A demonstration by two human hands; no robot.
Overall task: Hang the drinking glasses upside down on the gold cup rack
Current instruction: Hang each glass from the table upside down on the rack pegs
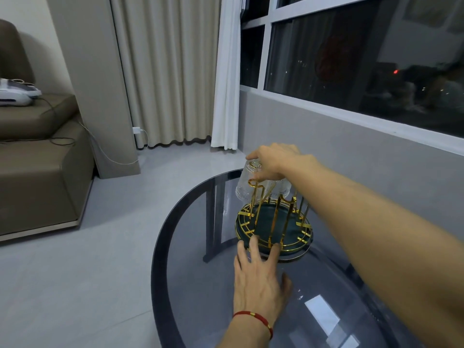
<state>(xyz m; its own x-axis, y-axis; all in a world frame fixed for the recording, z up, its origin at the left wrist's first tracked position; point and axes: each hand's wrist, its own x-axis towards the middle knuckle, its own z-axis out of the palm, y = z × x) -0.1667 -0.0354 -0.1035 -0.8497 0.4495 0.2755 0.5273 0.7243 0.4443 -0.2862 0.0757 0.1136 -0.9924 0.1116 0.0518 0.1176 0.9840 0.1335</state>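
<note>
The gold cup rack (275,222), with upright gold prongs and a round dark green base, stands on a round dark glass table (200,285). My right hand (273,160) grips the base of a clear ribbed drinking glass (247,189), held upside down and tilted over the rack's far-left prongs; its mouth is at prong-top height. A second clear glass appears behind it under my hand, but I cannot tell whether it hangs on a prong. My left hand (256,275) lies on the table with fingers spread, fingertips touching the near rim of the rack's base.
A grey wall with a dark window (364,59) runs along the table's right side. Curtains (170,71) hang at the back. A brown sofa (37,159) with a white device on it stands at the left, across grey floor.
</note>
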